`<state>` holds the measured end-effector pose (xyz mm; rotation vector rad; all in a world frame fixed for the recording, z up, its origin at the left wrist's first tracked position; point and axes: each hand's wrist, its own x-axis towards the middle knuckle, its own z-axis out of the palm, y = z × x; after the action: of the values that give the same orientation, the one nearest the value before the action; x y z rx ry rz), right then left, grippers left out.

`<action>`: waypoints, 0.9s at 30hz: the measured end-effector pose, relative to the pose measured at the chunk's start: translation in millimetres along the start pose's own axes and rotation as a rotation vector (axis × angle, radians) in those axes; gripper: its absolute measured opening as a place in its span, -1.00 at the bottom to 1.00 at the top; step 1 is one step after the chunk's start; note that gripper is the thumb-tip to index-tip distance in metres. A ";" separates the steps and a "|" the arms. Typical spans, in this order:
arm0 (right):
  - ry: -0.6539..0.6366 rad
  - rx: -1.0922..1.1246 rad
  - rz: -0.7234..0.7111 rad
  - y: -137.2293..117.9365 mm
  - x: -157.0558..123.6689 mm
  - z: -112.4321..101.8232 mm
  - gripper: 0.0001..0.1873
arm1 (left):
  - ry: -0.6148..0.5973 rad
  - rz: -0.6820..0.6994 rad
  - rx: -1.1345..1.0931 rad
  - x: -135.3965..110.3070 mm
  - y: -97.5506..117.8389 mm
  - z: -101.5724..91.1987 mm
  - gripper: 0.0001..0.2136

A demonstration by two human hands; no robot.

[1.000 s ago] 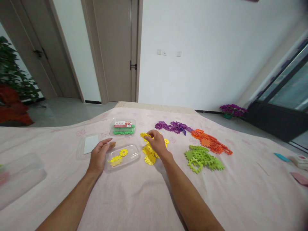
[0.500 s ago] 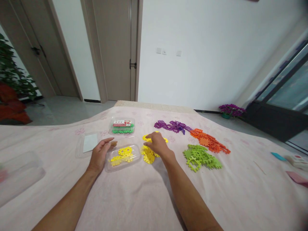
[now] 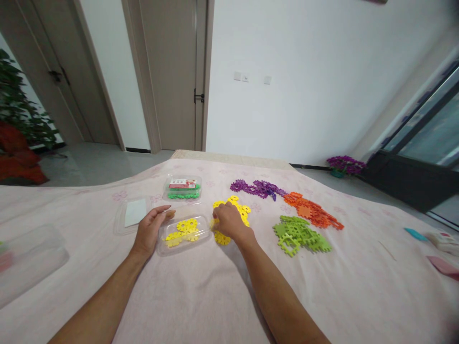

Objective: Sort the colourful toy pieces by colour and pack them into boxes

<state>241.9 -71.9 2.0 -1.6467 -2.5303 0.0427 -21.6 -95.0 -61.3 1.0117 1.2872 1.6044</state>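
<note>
My left hand grips the left side of a clear plastic box, thumb and fingers at its rim and raised lid. Inside the box lie several yellow snowflake discs. My right hand is over the pile of yellow snowflake discs just right of the box. Its fingers are pinched on a yellow disc, blurred at the fingertips near the box's right edge. Part of the pile is hidden beneath that hand.
A labelled clear box with green pieces stands behind. Right of my hand lie purple pieces, orange pieces and lime-green pieces. A flat clear container and a larger clear box are at left.
My right hand has moved slightly down and left, towards the box, and its fingers have closed at the yellow pile. My left hand stays on the box.
</note>
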 end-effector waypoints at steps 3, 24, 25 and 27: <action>0.058 0.100 0.101 1.8 0.8 -2.5 -0.84 | 0.002 0.001 -0.003 0.8 -1.7 -1.3 -0.51; -0.324 0.182 0.025 17.5 -15.2 -23.6 -0.49 | -0.015 -0.005 0.007 1.2 -2.0 -0.9 -0.53; -0.339 0.137 0.034 14.5 -15.9 -24.4 -0.47 | -0.017 -0.009 0.006 1.3 -2.3 -1.1 -0.52; -0.369 0.064 0.049 9.2 -16.6 -27.3 -0.45 | -0.020 -0.011 0.018 1.6 -2.6 -1.6 -0.53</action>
<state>260.1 -84.4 26.9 -1.8193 -2.7065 0.4692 -23.3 -93.7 -63.9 1.0278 1.2938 1.5729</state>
